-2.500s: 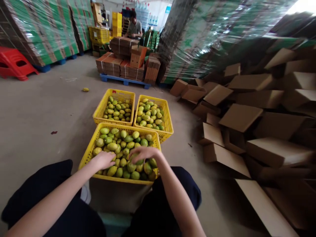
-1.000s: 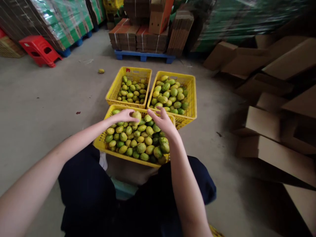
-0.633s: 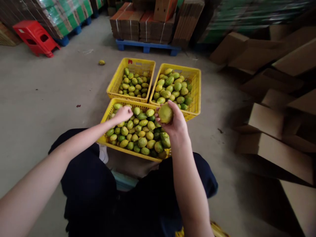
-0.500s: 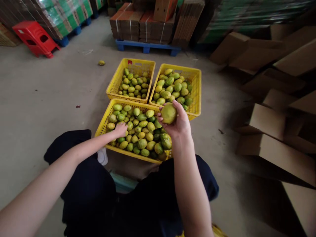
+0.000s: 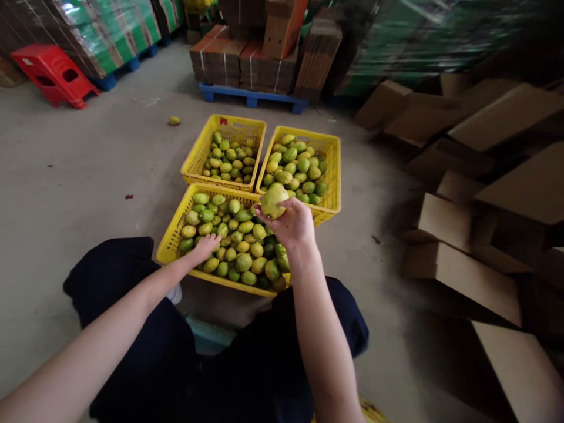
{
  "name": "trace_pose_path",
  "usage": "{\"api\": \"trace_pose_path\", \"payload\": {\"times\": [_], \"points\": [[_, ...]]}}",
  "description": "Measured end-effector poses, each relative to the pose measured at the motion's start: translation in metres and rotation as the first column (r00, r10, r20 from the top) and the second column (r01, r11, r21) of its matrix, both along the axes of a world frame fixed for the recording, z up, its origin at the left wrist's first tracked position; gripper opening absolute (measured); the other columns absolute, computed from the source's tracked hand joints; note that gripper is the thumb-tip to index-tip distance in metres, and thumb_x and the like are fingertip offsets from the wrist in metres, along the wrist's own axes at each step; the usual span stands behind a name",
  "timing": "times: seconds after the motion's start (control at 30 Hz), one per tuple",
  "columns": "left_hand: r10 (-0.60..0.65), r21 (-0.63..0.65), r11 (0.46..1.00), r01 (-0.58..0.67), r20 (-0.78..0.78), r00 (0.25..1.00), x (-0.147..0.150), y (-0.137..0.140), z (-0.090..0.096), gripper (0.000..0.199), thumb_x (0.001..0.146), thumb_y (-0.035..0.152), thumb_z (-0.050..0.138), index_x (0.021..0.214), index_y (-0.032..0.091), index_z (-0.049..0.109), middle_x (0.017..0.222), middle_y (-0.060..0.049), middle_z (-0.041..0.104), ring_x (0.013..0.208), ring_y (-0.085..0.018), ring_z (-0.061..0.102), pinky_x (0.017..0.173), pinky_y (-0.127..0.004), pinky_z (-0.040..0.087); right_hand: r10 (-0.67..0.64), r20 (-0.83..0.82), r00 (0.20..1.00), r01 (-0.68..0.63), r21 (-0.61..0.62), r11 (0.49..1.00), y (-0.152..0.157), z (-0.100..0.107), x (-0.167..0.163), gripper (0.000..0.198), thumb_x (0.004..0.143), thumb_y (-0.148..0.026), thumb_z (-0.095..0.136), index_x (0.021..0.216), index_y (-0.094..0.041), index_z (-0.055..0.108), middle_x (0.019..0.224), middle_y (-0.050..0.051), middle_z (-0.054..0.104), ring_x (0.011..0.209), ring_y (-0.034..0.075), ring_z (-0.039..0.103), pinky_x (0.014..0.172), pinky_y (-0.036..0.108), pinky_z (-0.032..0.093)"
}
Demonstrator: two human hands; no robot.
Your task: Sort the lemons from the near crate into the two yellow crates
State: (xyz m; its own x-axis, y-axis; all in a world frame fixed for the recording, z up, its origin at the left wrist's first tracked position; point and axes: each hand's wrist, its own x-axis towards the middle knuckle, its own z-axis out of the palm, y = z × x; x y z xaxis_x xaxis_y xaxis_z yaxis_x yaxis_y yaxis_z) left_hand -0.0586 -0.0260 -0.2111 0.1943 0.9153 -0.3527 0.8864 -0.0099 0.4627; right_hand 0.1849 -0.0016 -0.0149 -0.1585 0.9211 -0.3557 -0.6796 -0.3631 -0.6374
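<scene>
A large yellow-green lemon (image 5: 274, 201) is held up in my right hand (image 5: 296, 223), thumb and fingers closed around it, above the right end of the near yellow crate (image 5: 164, 249). That crate is full of green and yellow lemons (image 5: 243, 262). My left hand (image 5: 206, 247) lies over the fruit in the crate's left part. Its fingers are stretched out across the lemons, and nothing shows lifted in them.
Behind the near crate stand two more yellow crates of lemons, a left one (image 5: 194, 154) and a right one (image 5: 333, 176). A single lemon (image 5: 174, 120) lies on the floor. Cardboard boxes (image 5: 476, 276) crowd the right side; a red stool (image 5: 55, 76) stands far left.
My right hand has turned the lemon and moved slightly left with it. My left hand's fingers have straightened over the fruit. The whole view has shifted a little.
</scene>
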Motion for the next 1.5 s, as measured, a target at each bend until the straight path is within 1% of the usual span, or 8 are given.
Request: {"api": "trace_pose_path", "payload": {"times": [0.17, 0.33, 0.53, 0.67, 0.77, 1.0, 1.33, 1.5], "points": [[0.069, -0.005, 0.998, -0.069, 0.189, 0.980, -0.004, 0.008, 0.014, 0.044, 0.056, 0.021, 0.081, 0.088, 0.021, 0.051, 0.086, -0.005, 0.060, 0.100, -0.033, 0.059, 0.088, -0.044, 0.046, 0.049, 0.096, 0.994, -0.045, -0.045, 0.998, 0.002, -0.001, -0.004, 0.020, 0.069, -0.028, 0.076, 0.083, -0.017, 0.067, 0.074, 0.006, 0.073, 0.069, 0.019, 0.070, 0.061, 0.027, 0.060], [0.083, -0.103, 0.994, -0.031, 0.558, 0.826, -0.007, 0.051, 0.092, 0.054, 0.059, 0.050, 0.080, 0.095, 0.022, 0.050, 0.092, -0.005, 0.066, 0.092, -0.026, 0.065, 0.082, -0.041, 0.052, 0.016, 0.170, 0.985, -0.016, 0.002, 1.000, 0.002, -0.001, -0.006, 0.033, 0.059, -0.037, 0.088, 0.075, -0.021, 0.064, 0.062, -0.003, 0.067, 0.046, 0.008, 0.053, 0.039, 0.017, 0.044], [0.275, -0.268, 0.961, -0.063, 0.932, 0.236, 0.001, 0.055, 0.195, 0.068, 0.085, 0.076, 0.038, 0.121, 0.022, 0.059, 0.115, -0.012, 0.068, 0.112, -0.029, 0.063, 0.091, -0.046, 0.052, -0.079, 0.192, 0.978, 0.039, 0.204, 0.978, -0.002, -0.001, -0.008, 0.042, 0.050, -0.031, 0.092, 0.079, -0.021, 0.063, 0.064, -0.006, 0.063, 0.050, 0.007, 0.050, 0.041, 0.018, 0.040], [0.421, -0.434, 0.896, -0.095, 0.898, -0.126, 0.001, 0.050, 0.200, 0.051, 0.094, 0.059, 0.038, 0.117, 0.020, 0.064, 0.111, -0.009, 0.069, 0.098, -0.018, 0.067, 0.086, -0.032, 0.055, -0.078, 0.207, 0.975, 0.024, 0.251, 0.968, -0.004, -0.008, -0.012, 0.045, 0.050, -0.023, 0.090, 0.084, -0.023, 0.060, 0.073, -0.005, 0.066, 0.059, 0.010, 0.057, 0.045, 0.020, 0.042], [0.513, -0.538, 0.842, -0.035, 0.820, -0.255, -0.002, 0.053, 0.190, 0.038, 0.093, 0.052, 0.047, 0.101, 0.020, 0.065, 0.095, -0.006, 0.070, 0.077, -0.013, 0.065, 0.068, -0.024, 0.056, -0.077, 0.201, 0.977, 0.027, 0.241, 0.970, -0.004, -0.015, -0.017, 0.057, 0.047, -0.018, 0.091, 0.090, -0.028, 0.054, 0.080, -0.006, 0.069, 0.071, 0.015, 0.066, 0.059, 0.024, 0.053], [0.324, -0.326, 0.945, 0.016, 0.933, -0.153, 0.017, 0.044, 0.202, 0.035, 0.074, 0.050, 0.066, 0.081, 0.016, 0.060, 0.071, -0.004, 0.063, 0.057, -0.015, 0.061, 0.051, -0.027, 0.051, -0.013, 0.313, 0.950, -0.079, 0.280, 0.957, -0.011, -0.013, -0.023, 0.060, 0.042, -0.023, 0.095, 0.090, -0.025, 0.059, 0.081, -0.003, 0.072, 0.072, 0.018, 0.068, 0.069, 0.029, 0.055], [0.278, -0.285, 0.958, -0.030, 0.950, -0.143, 0.048, 0.044, 0.204, 0.024, 0.064, 0.039, 0.063, 0.074, 0.018, 0.061, 0.074, -0.005, 0.066, 0.075, -0.024, 0.069, 0.065, -0.034, 0.055, -0.132, 0.308, 0.942, 0.007, 0.375, 0.927, -0.018, -0.008, -0.026, 0.054, 0.046, -0.028, 0.094, 0.094, -0.027, 0.069, 0.090, -0.002, 0.070, 0.081, 0.018, 0.065, 0.078, 0.031, 0.054], [0.323, -0.333, 0.940, -0.076, 0.939, -0.117, 0.052, 0.048, 0.198, 0.027, 0.074, 0.044, 0.059, 0.067, 0.018, 0.058, 0.065, -0.002, 0.063, 0.072, -0.022, 0.069, 0.064, -0.031, 0.054, -0.146, 0.328, 0.934, 0.007, 0.390, 0.921, -0.017, -0.009, -0.028, 0.052, 0.049, -0.026, 0.092, 0.093, -0.027, 0.065, 0.088, -0.003, 0.068, 0.078, 0.017, 0.064, 0.075, 0.031, 0.053]]}}
